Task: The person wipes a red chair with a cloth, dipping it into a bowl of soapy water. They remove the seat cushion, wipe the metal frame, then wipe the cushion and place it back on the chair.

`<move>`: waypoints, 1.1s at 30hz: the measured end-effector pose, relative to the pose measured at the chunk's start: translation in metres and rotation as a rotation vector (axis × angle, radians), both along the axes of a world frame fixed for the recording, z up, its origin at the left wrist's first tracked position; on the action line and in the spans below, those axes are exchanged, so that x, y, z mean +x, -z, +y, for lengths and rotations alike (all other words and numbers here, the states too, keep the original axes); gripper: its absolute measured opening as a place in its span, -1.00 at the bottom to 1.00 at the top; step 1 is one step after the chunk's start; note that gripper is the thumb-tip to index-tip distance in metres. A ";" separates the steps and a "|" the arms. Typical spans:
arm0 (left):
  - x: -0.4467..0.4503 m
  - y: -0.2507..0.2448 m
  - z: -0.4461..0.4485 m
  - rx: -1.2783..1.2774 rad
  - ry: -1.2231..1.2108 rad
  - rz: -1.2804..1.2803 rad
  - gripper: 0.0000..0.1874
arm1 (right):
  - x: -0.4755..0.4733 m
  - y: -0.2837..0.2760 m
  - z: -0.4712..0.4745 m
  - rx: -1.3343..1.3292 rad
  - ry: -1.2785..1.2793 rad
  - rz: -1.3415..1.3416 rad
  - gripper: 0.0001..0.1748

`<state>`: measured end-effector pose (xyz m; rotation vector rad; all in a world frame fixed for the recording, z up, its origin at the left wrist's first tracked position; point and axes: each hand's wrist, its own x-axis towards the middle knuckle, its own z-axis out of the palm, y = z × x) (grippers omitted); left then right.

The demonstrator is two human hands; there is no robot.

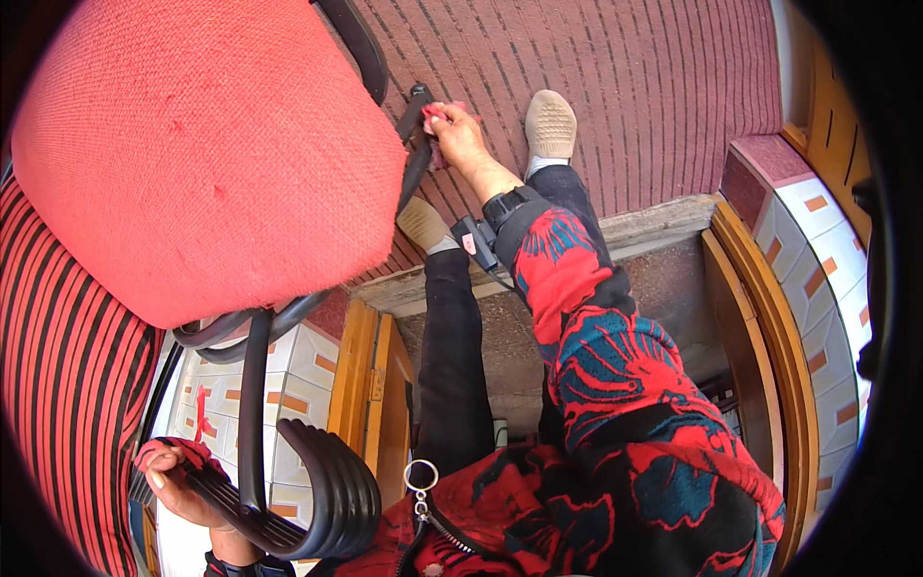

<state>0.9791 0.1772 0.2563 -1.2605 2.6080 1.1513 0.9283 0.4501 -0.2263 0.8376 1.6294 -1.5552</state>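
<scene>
A chair with a red woven cushion (216, 166) and a black frame stands at my left. My right hand (459, 137) holds a crumpled red and pink cloth (435, 115) against a black tube (414, 169) low on the chair. At lower left, my left hand (180, 494) grips the end of a ribbed black armrest (335, 483). Red fabric (189, 451) lies by its fingers; whether the hand holds that fabric too is hard to tell. A black support bar (256, 411) joins this armrest to the frame.
Red and black striped upholstery (65, 375) lies left of the chair. My feet, in beige shoes (550, 122), stand on a ribbed maroon carpet (649, 94) just past a worn doorway sill (656, 223). Wooden door frames (764, 346) and tiled walls (800, 252) flank me.
</scene>
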 end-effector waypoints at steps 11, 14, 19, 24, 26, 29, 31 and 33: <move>0.000 0.006 0.000 -0.125 0.142 0.023 -0.62 | 0.016 -0.183 -0.048 -0.230 0.106 0.102 -0.74; 0.004 0.006 0.000 -0.101 0.103 0.024 -0.62 | 0.027 -0.228 -0.057 -0.652 0.100 -0.087 -0.74; 0.003 0.008 0.003 -0.113 0.075 0.046 -0.63 | 0.020 -0.229 -0.054 -0.185 -0.013 0.311 -0.86; 0.002 0.010 0.006 -0.133 0.059 0.145 -0.67 | 0.054 -0.247 -0.077 0.031 -0.595 0.666 -0.58; 0.004 0.010 0.006 -0.151 0.123 0.182 -0.67 | 0.076 -0.269 -0.101 -0.039 -0.487 0.770 -0.48; 0.005 0.011 0.003 -0.162 0.157 0.243 -0.70 | 0.098 -0.286 -0.140 0.015 -0.372 0.861 -0.33; 0.004 0.013 0.000 -0.269 0.242 0.264 -0.71 | 0.102 -0.285 -0.148 0.107 -0.321 0.883 -0.40; 0.003 0.016 0.000 -0.221 0.208 0.347 -0.76 | 0.101 -0.277 -0.145 0.134 -0.310 0.970 -0.43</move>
